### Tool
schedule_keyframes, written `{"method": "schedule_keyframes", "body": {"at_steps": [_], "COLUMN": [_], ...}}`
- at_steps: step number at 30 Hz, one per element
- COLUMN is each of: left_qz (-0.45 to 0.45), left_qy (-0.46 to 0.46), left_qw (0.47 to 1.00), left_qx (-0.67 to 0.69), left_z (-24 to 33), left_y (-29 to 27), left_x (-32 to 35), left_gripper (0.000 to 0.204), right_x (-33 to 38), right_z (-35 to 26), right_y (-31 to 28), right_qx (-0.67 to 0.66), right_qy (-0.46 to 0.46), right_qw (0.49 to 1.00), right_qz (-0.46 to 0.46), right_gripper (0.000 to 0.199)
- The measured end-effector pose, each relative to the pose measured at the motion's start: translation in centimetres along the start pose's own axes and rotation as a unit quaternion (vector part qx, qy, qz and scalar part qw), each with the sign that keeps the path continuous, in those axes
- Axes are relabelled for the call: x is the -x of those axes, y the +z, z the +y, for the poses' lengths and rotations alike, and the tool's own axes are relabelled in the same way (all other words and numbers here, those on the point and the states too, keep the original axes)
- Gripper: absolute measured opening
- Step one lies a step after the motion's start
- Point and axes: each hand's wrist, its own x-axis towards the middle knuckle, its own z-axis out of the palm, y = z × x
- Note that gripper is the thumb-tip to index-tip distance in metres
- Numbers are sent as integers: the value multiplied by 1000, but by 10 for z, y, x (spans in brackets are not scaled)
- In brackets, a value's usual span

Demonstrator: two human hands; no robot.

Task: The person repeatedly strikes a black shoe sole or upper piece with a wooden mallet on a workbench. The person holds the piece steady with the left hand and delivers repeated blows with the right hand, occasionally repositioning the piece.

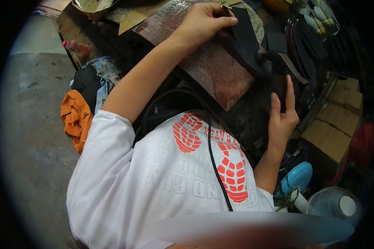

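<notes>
My left hand (pixel 205 23) is closed in a pinch above a reddish-brown, worn slab (pixel 224 76). A small yellowish, stick-like thing (pixel 226 6) shows at its fingertips; its exact kind cannot be made out. Just right of that hand, a long black strip (pixel 247 39), leather-like, lies along the slab and curves down past its right edge. My right hand (pixel 282 118) grips the dark handle of a hammer (pixel 279 81), index finger stretched along it. The hammer's curved metal head (pixel 293 66) is beside the strip's lower end.
Dark curved strips (pixel 305 41) stand in a row at the upper right. Stacked cardboard pieces (pixel 332 128), a blue round object (pixel 297 176) and a fan (pixel 334 203) are right of me. A pink-capped bottle (pixel 77 47) and orange cloth (pixel 75 118) lie to the left.
</notes>
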Motion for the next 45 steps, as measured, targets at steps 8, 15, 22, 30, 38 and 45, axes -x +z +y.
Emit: {"method": "schedule_keyframes", "body": {"at_steps": [8,15,22,30,38,45], "left_qz": [10,39,220,53,40,61], "left_qy": [89,19,310,164,112,146], "left_qw": [973,998,895,974,990,978], "left_qx": [214,-53,-235,-147,-70,-136], "left_z": [-2,4,31,5,-24,-15], "left_y": [11,-24,-16,0,0,8], "left_x": [-1,-8,0,-22,-36,-31], "left_gripper": [18,13,18,19,19,18], "right_x": [1,-7,-11,-10,-11,-18], "right_z": [-16,-12,-10,-11,-5,-13], "right_y": [-4,2,10,8,3,-2], "right_qx": [-30,-5,59,61,70,44], "right_qy": [-77,-105,-102,-85,-84,-120], "right_qw": [996,995,993,994,993,991], "right_qz": [18,0,-24,-34,-37,-46], "right_gripper": [51,51,55,56,56,56]}}
